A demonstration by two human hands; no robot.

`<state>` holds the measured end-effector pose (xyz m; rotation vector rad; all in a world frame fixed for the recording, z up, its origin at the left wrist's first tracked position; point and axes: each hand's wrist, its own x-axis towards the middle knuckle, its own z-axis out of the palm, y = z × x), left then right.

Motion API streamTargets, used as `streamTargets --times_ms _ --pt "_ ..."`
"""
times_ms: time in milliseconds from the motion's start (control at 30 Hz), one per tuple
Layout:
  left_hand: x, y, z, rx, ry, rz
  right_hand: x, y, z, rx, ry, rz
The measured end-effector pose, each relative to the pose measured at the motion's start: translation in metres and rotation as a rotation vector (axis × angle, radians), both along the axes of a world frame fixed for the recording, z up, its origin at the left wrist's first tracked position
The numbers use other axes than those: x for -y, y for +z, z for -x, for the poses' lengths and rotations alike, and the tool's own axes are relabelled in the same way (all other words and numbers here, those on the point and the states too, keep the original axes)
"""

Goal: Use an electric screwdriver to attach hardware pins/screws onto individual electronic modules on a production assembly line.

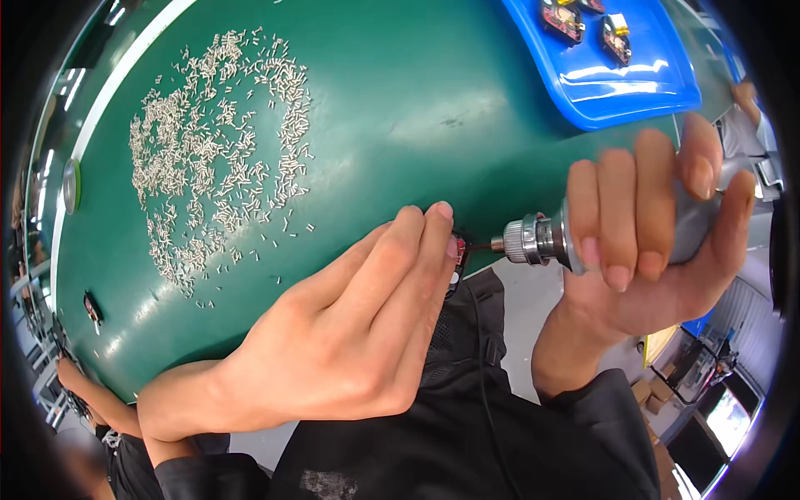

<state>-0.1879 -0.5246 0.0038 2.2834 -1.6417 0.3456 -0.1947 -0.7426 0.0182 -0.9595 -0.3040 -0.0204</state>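
One screwdriver is being gripped by the right hand; one small assembly is being held by the left hand at the green table's near edge. Three visible similar units are being contained by one blue tray; uncountable screws are lying scattered.

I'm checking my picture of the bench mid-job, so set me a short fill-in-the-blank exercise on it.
The screwdriver is held in the ____ hand.
The small part facing it is in the ____ hand.
The tray is coloured ____.
Loose screws lie on the ____ tabletop.
Missing words: right; left; blue; green.
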Motion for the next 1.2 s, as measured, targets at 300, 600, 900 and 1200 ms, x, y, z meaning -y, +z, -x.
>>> streamTargets --times_ms 300,600,900,1200 --pt "0.002 -0.013 0.001 0.079 0.002 0.135 -0.018 0.009 -0.001 0.089 0.01 0.074" --pt "-0.011 0.005 -0.002 0.071 0.0 0.047 -0.045 0.014 -0.008 0.124 -0.058 0.087" --pt "-0.059 0.028 0.029 -0.102 0.197 0.068 -0.017 0.007 -0.001 0.293 0.087 -0.3" --pt "-0.237 0.018 0.038 0.217 1.435 -0.34 -0.033 -0.02 0.009 -0.124 -0.125 -0.412"
